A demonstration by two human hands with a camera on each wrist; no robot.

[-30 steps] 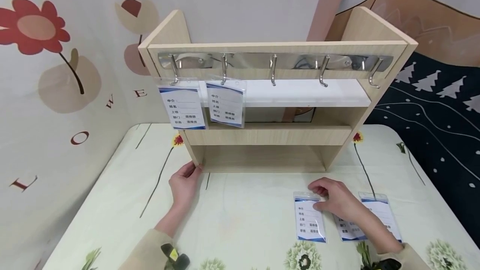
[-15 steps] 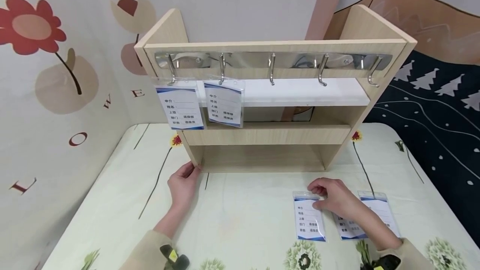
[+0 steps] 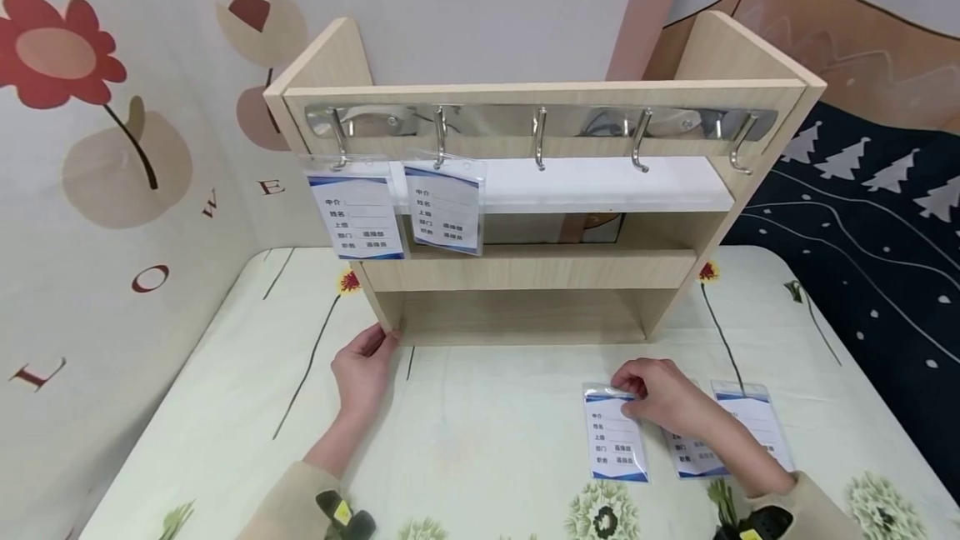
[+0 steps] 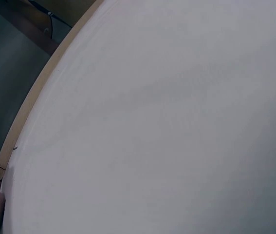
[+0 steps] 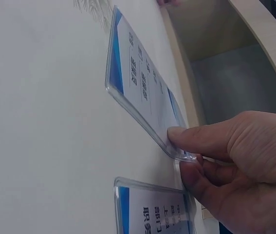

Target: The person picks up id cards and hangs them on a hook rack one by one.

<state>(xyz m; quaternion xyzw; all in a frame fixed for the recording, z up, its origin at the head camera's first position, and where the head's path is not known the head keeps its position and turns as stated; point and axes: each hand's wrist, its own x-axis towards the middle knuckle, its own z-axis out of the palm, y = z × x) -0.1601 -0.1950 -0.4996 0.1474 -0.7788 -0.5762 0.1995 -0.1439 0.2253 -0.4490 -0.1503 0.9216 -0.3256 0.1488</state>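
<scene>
At the lower left corner of the wooden shelf unit [image 3: 495,269], my left hand [image 3: 363,369] holds the bottom of the side panel, with the fingers partly hidden behind it. My right hand [image 3: 667,398] pinches the top edge of a clear badge holder [image 3: 617,444] with a blue-and-white card. The right wrist view shows the thumb [image 5: 196,139] on the front of this badge holder [image 5: 145,87] and fingers behind its edge. Two more badge holders, one on the right [image 3: 750,419] and one partly under the wrist [image 3: 693,458], lie on the table.
A metal rail [image 3: 495,122] with several hooks runs along the unit's top. Badge holders hang at its first hook [image 3: 356,219] and second hook [image 3: 445,211]. A floral cloth [image 3: 480,423] covers the table, and printed curtains [image 3: 172,148] stand behind.
The whole head view shifts slightly to the left. Both hands keep their places at the shelf unit and the badge holder.
</scene>
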